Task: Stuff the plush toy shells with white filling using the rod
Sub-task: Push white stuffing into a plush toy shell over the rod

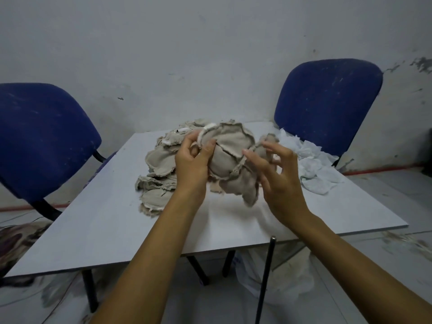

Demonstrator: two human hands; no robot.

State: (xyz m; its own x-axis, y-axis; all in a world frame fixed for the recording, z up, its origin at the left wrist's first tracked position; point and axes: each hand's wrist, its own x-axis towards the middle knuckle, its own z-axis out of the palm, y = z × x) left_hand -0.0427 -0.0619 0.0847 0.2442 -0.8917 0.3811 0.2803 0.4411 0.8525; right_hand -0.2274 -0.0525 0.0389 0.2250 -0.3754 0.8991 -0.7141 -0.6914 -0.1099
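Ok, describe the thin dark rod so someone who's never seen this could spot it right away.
Start at the white square table and go to its near edge, on the person's right. There the thin dark rod stands nearly upright, its tip just reaching that edge beneath the right forearm. It is the only slim, straight, free piece there; the black table legs are thicker and fixed under the top.

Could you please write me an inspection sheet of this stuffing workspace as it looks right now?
Surface: pale table, near half bare.
Job's things: beige shell held up over the table; pile of shells behind it; white filling at the far right corner; dark rod leaning at the near edge, untouched.
Clutter: nothing seen.
Hands: left hand pinches the shell's rim; right hand at the shell, fingers spread, grip unclear.
Cables: thin wire on the floor, left.
Surroundings: two blue chairs, scuffed wall.
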